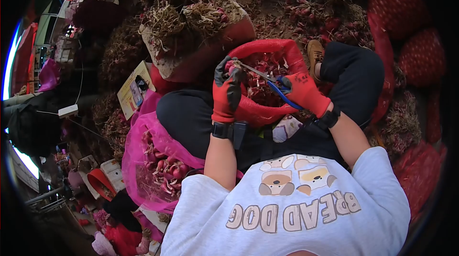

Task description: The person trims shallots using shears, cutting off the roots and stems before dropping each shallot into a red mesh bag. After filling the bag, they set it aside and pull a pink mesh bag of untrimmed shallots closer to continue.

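Note:
My left hand [225,92], in a red and black glove, pinches a small red shallot [233,66] with dry roots at its fingertips. In my right hand [306,94], gloved the same way, is a pair of scissors [277,88] with blue handles. Their blades point left, and the tips reach right up to the shallot. Below both hands, between my legs, a red sack [275,45] stands with its mouth wide, holding many shallots and trimmings.
A dirty foam box [234,30] heaped with rooted bunches stands ahead. Beside my left leg lies a pink mesh bag [129,160] of shallots. Cardboard [125,98] carries a phone [136,94]. Full red sacks [399,2] line the right; a person [122,237] is at lower left.

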Available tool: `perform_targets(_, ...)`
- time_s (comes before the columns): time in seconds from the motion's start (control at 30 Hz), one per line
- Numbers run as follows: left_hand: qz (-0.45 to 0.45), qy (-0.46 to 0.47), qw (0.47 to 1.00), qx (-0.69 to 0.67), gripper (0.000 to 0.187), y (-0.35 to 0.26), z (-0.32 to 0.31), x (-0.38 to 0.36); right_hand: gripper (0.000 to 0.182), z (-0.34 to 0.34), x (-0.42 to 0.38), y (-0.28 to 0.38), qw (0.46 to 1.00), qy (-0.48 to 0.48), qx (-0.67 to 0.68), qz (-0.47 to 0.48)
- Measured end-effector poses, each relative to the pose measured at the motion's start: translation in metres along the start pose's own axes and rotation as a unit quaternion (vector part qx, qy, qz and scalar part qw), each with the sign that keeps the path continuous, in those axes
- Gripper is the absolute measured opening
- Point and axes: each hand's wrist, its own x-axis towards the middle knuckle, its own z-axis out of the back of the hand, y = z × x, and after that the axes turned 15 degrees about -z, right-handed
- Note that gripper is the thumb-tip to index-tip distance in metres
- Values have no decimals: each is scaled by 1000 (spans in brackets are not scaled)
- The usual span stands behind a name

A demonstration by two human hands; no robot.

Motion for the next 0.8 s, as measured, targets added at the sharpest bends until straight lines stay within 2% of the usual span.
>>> perform_targets(0.1,-4,21,999,25,40,8,9,-2,25,-2,-1,2,1000,5,23,-14)
perform_targets(0.2,33,34,998,47,40,4,8,-1,29,4,-5,12,999,16,12,-48)
perform_targets(0.3,56,60,984,160,40,5,-2,-6,33,2,-4,12,997,3,-58,-44)
perform_targets(0.37,53,51,990,124,34,9,-1,-7,37,7,-1,9,989,28,-140,-46)
perform_targets(0.5,79,67,993,61,31,9,8,-8,34,12,1,8,985,54,-150,-69)
perform_targets(0.6,-4,67,994,84,29,10,-2,-8,32,5,1,4,991,48,-100,-77)
perform_targets(0.67,-32,103,977,181,28,16,12,-7,30,3,2,3,994,38,-68,-75)
perform_targets(0.73,31,66,996,55,28,5,8,-2,28,13,1,10,994,57,26,-94)
perform_targets(0.77,107,9,986,-123,29,-2,4,0,27,17,1,13,990,66,72,-102)
perform_targets(0.8,179,-48,937,-297,30,-8,-2,2,32,16,1,13,993,52,71,-81)
